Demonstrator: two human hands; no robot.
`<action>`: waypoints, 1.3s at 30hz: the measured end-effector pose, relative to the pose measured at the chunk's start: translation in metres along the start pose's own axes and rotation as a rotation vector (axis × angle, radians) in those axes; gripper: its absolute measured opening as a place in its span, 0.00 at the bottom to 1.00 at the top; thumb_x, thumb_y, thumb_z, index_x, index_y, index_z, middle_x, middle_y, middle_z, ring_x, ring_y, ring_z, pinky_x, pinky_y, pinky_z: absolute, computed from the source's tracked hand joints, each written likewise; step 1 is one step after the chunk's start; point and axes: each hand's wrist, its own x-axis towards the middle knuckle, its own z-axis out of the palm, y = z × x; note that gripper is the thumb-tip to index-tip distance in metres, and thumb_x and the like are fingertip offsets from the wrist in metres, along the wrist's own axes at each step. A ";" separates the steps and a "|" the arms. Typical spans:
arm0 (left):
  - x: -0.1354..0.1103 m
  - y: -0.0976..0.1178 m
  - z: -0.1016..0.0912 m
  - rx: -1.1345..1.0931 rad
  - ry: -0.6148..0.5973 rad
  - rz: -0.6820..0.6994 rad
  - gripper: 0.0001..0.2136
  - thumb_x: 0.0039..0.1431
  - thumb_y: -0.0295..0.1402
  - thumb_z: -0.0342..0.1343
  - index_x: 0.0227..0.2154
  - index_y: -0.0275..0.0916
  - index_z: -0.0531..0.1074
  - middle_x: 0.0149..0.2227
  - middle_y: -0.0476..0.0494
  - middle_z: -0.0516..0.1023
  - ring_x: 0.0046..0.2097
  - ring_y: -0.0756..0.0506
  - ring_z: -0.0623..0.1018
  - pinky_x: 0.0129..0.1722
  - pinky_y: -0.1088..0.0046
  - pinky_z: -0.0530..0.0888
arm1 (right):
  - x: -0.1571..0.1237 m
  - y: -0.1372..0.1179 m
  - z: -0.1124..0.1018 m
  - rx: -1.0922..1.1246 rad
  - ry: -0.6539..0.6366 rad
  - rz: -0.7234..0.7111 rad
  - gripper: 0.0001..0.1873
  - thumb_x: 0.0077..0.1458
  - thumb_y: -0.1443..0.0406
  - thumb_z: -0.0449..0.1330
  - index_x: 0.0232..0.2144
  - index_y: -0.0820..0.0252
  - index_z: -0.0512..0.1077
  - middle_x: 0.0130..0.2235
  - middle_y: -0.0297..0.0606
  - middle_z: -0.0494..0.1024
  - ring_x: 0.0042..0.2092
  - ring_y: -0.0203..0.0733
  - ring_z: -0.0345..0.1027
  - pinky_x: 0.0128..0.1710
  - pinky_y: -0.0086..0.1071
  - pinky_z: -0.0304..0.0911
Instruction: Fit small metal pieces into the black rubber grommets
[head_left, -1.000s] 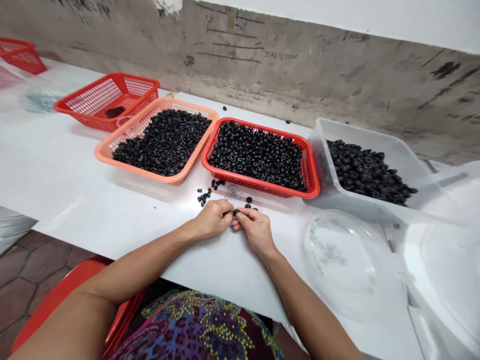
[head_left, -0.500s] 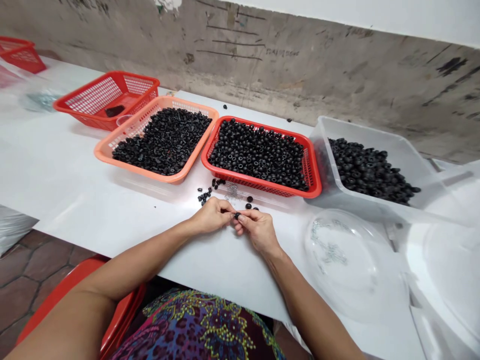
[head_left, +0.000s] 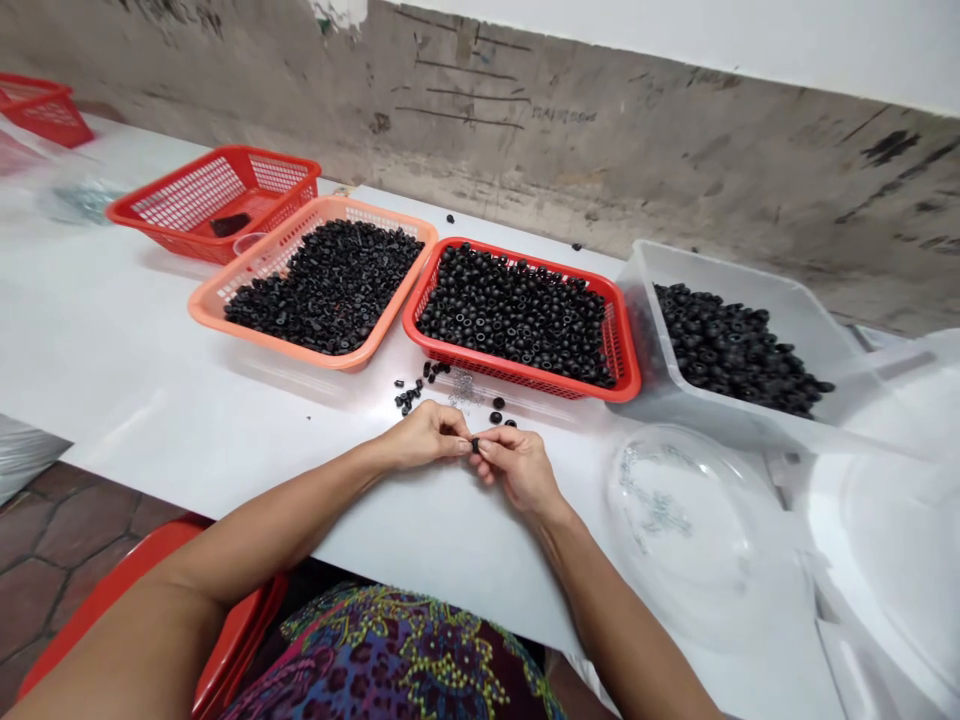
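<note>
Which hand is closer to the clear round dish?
Right. The right hand is left of the dish; the left hand is farther left. Both pinch one black part.

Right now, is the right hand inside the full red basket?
No, the right hand and left hand pinch a small black part over the table, short of the full red basket.

Red baskets [head_left: 187, 195]: three, far left to centre. Orange basket [head_left: 199, 303]: one. Clear tub [head_left: 735, 420]: one, far right. Clear round dish [head_left: 697, 560]: one, near right. Hands: two, left hand [head_left: 427, 440] and right hand [head_left: 517, 465]. Black part [head_left: 475, 443] pinched between them: one.
</note>
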 end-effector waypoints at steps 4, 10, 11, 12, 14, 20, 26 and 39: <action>0.000 0.002 -0.001 -0.130 0.000 0.085 0.13 0.43 0.29 0.63 0.34 0.31 0.73 0.28 0.46 0.75 0.30 0.52 0.73 0.31 0.75 0.70 | -0.001 -0.003 0.000 0.062 -0.042 0.036 0.08 0.40 0.64 0.66 0.25 0.65 0.76 0.19 0.36 0.75 0.17 0.30 0.62 0.13 0.22 0.57; -0.003 0.002 0.007 -0.390 -0.189 0.111 0.21 0.47 0.33 0.63 0.47 0.37 0.73 0.38 0.38 0.78 0.37 0.46 0.78 0.44 0.61 0.72 | -0.004 -0.006 0.000 0.087 -0.131 0.022 0.11 0.40 0.62 0.68 0.25 0.65 0.76 0.19 0.35 0.75 0.17 0.29 0.61 0.12 0.21 0.55; -0.003 0.000 0.009 -0.413 -0.199 0.101 0.22 0.48 0.34 0.63 0.48 0.37 0.72 0.35 0.38 0.79 0.36 0.45 0.78 0.44 0.60 0.72 | -0.004 -0.005 0.000 0.092 -0.132 0.022 0.11 0.39 0.61 0.68 0.24 0.65 0.76 0.19 0.35 0.74 0.17 0.29 0.61 0.12 0.21 0.55; -0.003 -0.002 0.010 -0.427 -0.199 0.091 0.22 0.48 0.35 0.63 0.48 0.36 0.72 0.33 0.38 0.79 0.35 0.45 0.79 0.44 0.59 0.72 | -0.003 -0.004 -0.001 0.098 -0.131 0.024 0.11 0.39 0.61 0.68 0.23 0.65 0.76 0.19 0.35 0.74 0.17 0.28 0.60 0.12 0.21 0.55; -0.002 -0.007 0.011 -0.448 -0.192 0.083 0.23 0.47 0.36 0.63 0.48 0.34 0.72 0.32 0.38 0.79 0.34 0.44 0.79 0.43 0.57 0.72 | -0.002 -0.002 -0.001 0.112 -0.127 0.035 0.11 0.39 0.61 0.68 0.22 0.65 0.75 0.19 0.35 0.74 0.16 0.28 0.60 0.12 0.21 0.55; -0.001 -0.009 0.013 -0.472 -0.198 0.103 0.24 0.48 0.34 0.63 0.49 0.32 0.70 0.30 0.39 0.79 0.33 0.43 0.79 0.42 0.55 0.73 | 0.002 0.005 -0.004 0.133 -0.160 0.031 0.11 0.41 0.61 0.68 0.22 0.65 0.75 0.18 0.35 0.74 0.15 0.29 0.60 0.12 0.22 0.57; -0.002 -0.008 0.015 -0.508 -0.196 0.098 0.24 0.47 0.34 0.64 0.48 0.32 0.72 0.28 0.39 0.78 0.32 0.42 0.79 0.39 0.55 0.73 | 0.002 0.007 -0.004 0.145 -0.176 0.011 0.11 0.41 0.62 0.67 0.23 0.67 0.75 0.18 0.36 0.74 0.15 0.31 0.62 0.12 0.23 0.59; -0.001 -0.007 0.035 -0.689 0.010 0.019 0.18 0.52 0.31 0.58 0.46 0.30 0.73 0.21 0.41 0.76 0.25 0.44 0.76 0.33 0.61 0.70 | 0.004 0.009 -0.002 0.267 -0.094 -0.012 0.09 0.41 0.64 0.68 0.21 0.66 0.74 0.20 0.38 0.76 0.17 0.31 0.64 0.13 0.22 0.61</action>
